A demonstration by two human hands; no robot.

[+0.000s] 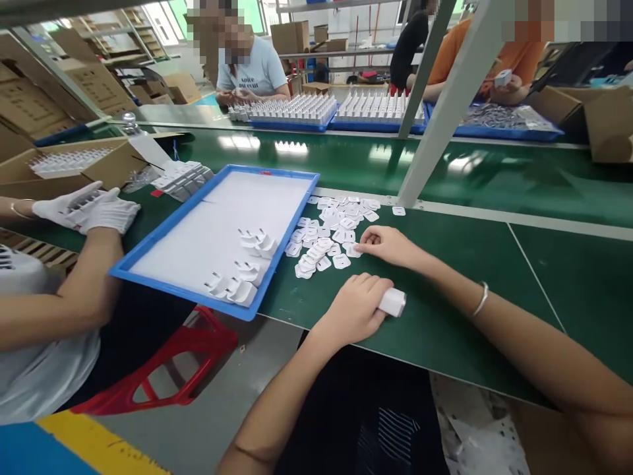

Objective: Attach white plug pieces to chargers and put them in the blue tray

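My left hand (357, 307) is wrapped round a white plastic block (393, 302), whose end sticks out to the right, low over the green table. Above it, my right hand (388, 245) has its thumb and finger pinched at the right edge of a loose pile of flat white square pieces (324, 247); whether a piece is between the fingertips is too small to tell. Left of the pile lies a blue-rimmed tray (173, 220) with a white lining. Several white pronged plug parts (242, 290) stand near its right side.
At the left, a person's gloved hands (91, 208) hold white parts beside a cardboard box (99, 173). A slanted metal post (448, 109) rises behind the pile. Across the green belt (346, 155) stand blue trays of white parts (297, 112) and other people.
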